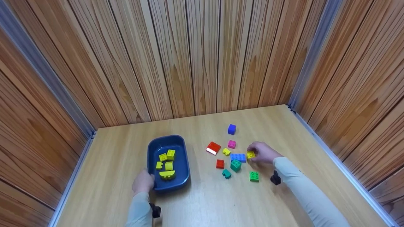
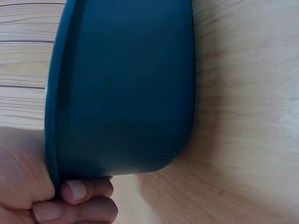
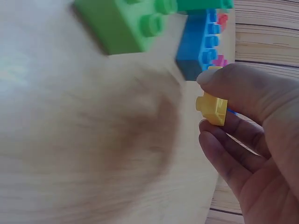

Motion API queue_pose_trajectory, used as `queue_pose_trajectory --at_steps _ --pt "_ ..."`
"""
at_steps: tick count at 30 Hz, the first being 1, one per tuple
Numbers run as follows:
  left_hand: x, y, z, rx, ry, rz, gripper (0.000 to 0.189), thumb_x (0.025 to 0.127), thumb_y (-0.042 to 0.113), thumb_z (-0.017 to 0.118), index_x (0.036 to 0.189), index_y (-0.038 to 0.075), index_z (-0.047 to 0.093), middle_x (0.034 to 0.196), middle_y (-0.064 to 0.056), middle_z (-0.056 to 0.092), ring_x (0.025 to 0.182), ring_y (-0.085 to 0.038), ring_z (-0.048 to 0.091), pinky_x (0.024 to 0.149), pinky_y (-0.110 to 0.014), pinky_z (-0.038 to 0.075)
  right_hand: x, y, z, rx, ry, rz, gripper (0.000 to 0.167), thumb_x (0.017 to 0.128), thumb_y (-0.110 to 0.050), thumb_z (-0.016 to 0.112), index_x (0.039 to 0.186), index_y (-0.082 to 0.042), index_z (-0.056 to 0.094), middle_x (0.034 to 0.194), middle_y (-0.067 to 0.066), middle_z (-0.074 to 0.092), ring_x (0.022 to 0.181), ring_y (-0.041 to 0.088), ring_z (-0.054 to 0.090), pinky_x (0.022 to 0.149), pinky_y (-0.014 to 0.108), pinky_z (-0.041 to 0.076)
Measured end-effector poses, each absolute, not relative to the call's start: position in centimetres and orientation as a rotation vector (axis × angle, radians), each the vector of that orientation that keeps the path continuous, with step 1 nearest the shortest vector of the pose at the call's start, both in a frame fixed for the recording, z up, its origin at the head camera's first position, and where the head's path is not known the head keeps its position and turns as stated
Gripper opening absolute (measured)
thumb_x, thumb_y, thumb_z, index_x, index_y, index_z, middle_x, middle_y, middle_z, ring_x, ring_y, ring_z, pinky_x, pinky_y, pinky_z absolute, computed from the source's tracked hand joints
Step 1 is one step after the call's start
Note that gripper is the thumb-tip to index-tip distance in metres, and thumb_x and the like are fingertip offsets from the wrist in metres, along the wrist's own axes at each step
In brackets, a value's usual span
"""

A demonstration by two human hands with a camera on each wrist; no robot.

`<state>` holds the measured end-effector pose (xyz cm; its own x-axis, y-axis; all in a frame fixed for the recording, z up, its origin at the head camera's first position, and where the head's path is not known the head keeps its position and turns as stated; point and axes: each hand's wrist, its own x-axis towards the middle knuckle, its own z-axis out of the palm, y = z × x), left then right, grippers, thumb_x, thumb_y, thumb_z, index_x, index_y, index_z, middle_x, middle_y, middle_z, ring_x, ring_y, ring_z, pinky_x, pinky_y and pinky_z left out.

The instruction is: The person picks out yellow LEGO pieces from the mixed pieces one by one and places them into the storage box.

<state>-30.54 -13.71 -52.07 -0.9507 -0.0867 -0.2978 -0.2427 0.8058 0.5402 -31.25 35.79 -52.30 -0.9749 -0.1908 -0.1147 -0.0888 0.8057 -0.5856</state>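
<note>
A dark blue plastic tub [image 1: 187, 170] stands on the table at the left. My left hand [image 1: 143, 182] grips its near left rim; in the left wrist view the fingertips [image 2: 77, 190] curl against the tub's outer wall. Inside lie several yellow toy bricks, one of them a rounded yellow brick [image 1: 167, 175]. On the right, my right hand [image 1: 262, 152] pinches a small yellow brick [image 3: 215, 109] between thumb and fingers. That brick is right beside the end of a long blue brick [image 1: 238, 158] in the head view.
Around the right hand lie a light green brick [image 1: 254, 176], a dark green brick [image 1: 235, 165], a teal piece [image 1: 226, 173], red bricks [image 1: 220, 164], a yellow piece [image 1: 226, 152], a pink brick [image 1: 232, 144] and a purple-blue brick [image 1: 232, 129]. Wood-panelled walls [image 1: 202, 63] enclose the table.
</note>
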Motion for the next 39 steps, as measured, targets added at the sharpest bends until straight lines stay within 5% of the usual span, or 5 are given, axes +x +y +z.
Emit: queue_pose_trajectory --at_steps 18,26,39 --pt "-30.2 -14.2 -52.3 -0.314 2.742 0.900 0.048 0.100 0.014 0.043 0.140 -0.011 0.035 0.137 -0.032 0.042 0.113 -0.041 0.052 0.094 -0.057 0.041 -36.3 25.0 -46.0 -0.477 2.828 -0.752 0.037 0.082 -0.017 0.076 0.116 -0.014 0.065 0.108 -0.001 0.063 0.096 0.017 0.059 0.086 0.035 0.051" --pt "-30.2 -14.1 -52.2 -0.331 2.746 0.930 0.043 0.099 0.014 0.045 0.134 -0.010 0.042 0.127 -0.030 0.052 0.096 -0.034 0.056 0.086 -0.051 0.046 -37.6 17.6 -43.1 -0.705 2.776 -0.662 0.039 0.082 -0.019 0.076 0.118 -0.012 0.063 0.111 0.000 0.061 0.101 0.017 0.058 0.086 0.033 0.050" --pt "-30.8 -13.5 -52.5 -0.336 2.743 0.912 0.047 0.099 0.015 0.046 0.139 -0.009 0.039 0.135 -0.029 0.046 0.109 -0.038 0.054 0.093 -0.054 0.043 -37.0 7.9 -43.4 -1.027 2.678 -0.520 0.035 0.082 -0.017 0.077 0.115 -0.011 0.067 0.100 -0.003 0.059 0.088 0.012 0.053 0.077 0.022 0.049"
